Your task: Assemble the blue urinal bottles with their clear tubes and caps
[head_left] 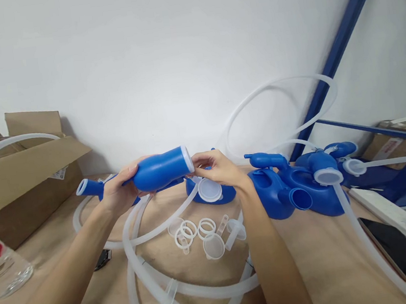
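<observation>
The bottle [159, 169] is over the surface [305, 258], gripped by the left hand [120, 186], its rim [188, 158] facing three o'clock. There the right hand [215, 164] curls; whether pinching, I cannot tell. Rings [197, 229] lie at five o'clock, a box [38, 165] at nine.

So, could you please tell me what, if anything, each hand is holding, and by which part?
The left hand holds a blue bottle by its body, away from the white-rimmed mouth. The right hand is at that mouth; whether it grips anything is unclear.
</observation>
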Available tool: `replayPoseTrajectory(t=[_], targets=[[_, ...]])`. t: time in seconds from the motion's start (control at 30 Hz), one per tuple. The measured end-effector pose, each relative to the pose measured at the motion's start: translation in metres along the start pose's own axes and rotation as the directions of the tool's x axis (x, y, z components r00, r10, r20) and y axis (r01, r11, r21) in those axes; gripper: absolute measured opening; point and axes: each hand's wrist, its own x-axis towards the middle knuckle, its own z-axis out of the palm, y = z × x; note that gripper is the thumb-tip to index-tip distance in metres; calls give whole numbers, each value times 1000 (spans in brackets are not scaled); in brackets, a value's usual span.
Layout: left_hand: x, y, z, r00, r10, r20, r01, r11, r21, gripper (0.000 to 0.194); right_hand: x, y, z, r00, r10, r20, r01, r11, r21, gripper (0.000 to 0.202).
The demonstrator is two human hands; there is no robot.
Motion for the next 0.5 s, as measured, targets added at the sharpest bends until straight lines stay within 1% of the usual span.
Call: replayPoseTrajectory(t=[0.03,0.1,0.17,0.23,0.3,0.33,0.4,0.5], targets=[[0,1,0,1000,0,1,0,1000,15,58,-2,-2,-3,1000,17,12,-16,998,-58,13],[0,2,0,1000,14,6,-14,998,53,59,-7,-9,-10,999,35,7,-34,987,-156,24],[0,3,0,999,30,21,-32,994,100,58,-11,-16,-14,999,-2,-43,-6,984,-180,34],[0,2,0,999,29,35,-34,989,142,59,-13,-21,-15,993,-79,-84,64,984,-167,33],[1,0,1,999,12,49,-21,985,172,62,-12,-23,-13,984,-154,-90,136,974,-181,23],[1,-1,1,998,7,54,-17,983,182,63,-10,-24,-11,981,-178,-82,159,968,-195,21],[1,-3,-1,998,5,69,-19,979,203,65,-8,-23,-8,981,-186,-53,171,963,-208,27],[1,-3,-7,990,42,133,-80,953,291,62,-7,-20,-6,984,-175,18,176,970,-166,33]])
